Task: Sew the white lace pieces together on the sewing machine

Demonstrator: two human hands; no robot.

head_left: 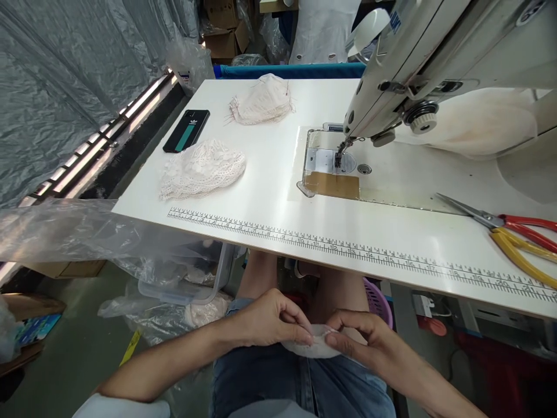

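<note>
A small white piece of fabric [314,347], curved like a cup, lies over my lap below the table edge. My left hand [278,322] pinches its left part between thumb and fingers. On the other side my right hand [359,335] grips the right part, thumb on top. The two hands are close together, with a short stretch of the fabric showing between them. Parts of the piece are hidden under my fingers.
A sewing machine [391,75] stands on the white table [270,203], which has a printed ruler. Two lace pieces [202,168] [263,100], a phone [187,130] and scissors [500,223] lie there. A clear plastic bin [183,292] sits below left, a purple basket [378,302] below right.
</note>
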